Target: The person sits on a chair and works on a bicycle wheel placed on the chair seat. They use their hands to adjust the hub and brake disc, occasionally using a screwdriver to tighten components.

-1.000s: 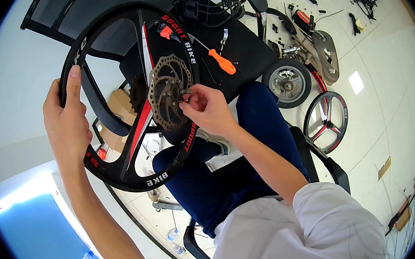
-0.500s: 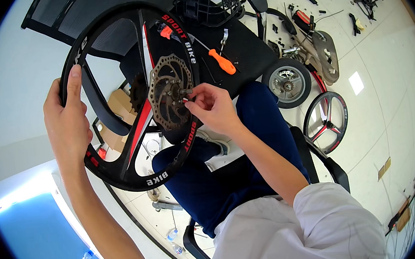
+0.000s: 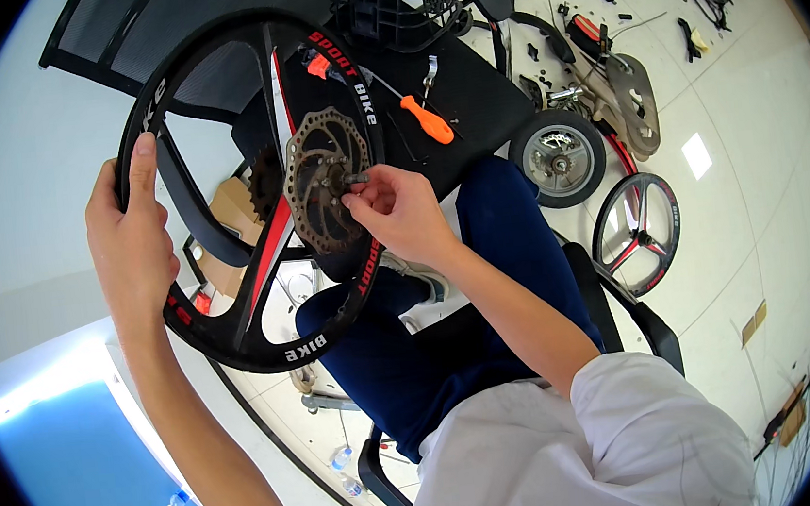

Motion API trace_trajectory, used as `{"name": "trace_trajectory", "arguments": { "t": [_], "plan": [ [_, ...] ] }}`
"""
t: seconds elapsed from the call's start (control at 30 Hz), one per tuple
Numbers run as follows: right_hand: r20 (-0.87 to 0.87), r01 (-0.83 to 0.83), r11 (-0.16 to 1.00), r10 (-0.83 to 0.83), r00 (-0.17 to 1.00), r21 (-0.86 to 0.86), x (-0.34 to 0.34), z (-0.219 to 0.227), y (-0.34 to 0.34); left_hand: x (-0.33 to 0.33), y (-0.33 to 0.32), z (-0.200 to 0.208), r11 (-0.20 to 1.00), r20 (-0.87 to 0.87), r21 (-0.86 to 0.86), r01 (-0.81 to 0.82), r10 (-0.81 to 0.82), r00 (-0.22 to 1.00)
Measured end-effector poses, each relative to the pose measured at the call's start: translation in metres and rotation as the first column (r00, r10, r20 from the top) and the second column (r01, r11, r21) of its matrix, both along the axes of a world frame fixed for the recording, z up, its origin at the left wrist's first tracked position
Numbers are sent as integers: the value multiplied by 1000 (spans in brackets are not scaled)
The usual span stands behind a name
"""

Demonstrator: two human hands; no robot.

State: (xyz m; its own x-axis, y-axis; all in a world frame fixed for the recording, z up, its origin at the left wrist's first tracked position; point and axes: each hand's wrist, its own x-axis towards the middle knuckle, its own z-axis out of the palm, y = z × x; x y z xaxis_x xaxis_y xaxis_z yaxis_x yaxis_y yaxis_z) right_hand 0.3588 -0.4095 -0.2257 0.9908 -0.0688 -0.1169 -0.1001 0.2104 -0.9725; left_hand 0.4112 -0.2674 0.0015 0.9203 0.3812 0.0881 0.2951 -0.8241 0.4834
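Observation:
My left hand (image 3: pixel 133 235) is wrapped round the left side of the rim of a black bicycle wheel (image 3: pixel 233 340) with red and white spokes, holding it up on edge above my lap. A drilled metal brake disc (image 3: pixel 320 224) is mounted at its hub, and part of a dark toothed sprocket (image 3: pixel 264 181) shows behind. At the disc's centre, by the axle end (image 3: pixel 355 178), the thumb and fingers of my right hand (image 3: pixel 403 216) are pinched together. Whatever sits between those fingertips is too small or hidden to make out.
Behind the wheel, a black chair seat (image 3: pixel 478 100) bears an orange-handled screwdriver (image 3: pixel 427 121) and small tools. A black wire basket (image 3: pixel 396 5) stands at its back. On the floor to the right lie a small tyred wheel (image 3: pixel 560 160), a three-spoke wheel (image 3: pixel 635 236) and scattered bike parts.
My right hand has shifted slightly left, its fingertips closer to the hub. The disc side of the wheel has moved a little left. My left hand keeps its grip on the rim.

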Motion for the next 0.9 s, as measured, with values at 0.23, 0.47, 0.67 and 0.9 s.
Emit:
{"name": "trace_trajectory", "arguments": {
  "t": [0.23,0.47,0.67,0.9],
  "plan": [
    [-52,-130,976,122,991,-176,-2,15,-12,0,1,1,1000,-7,-14,8,-8,1000],
    [-67,-35,999,35,997,-11,-1,-2,-1,-2,-5,3,999,-1,-28,23,-23,1000],
    [6,-90,987,91,996,-133,-2,14,-11,-3,-3,3,1000,-4,-2,-3,3,1000],
    [151,-101,977,131,980,-190,1,10,-18,-1,1,0,999,22,35,22,-23,999]
  ]
}}
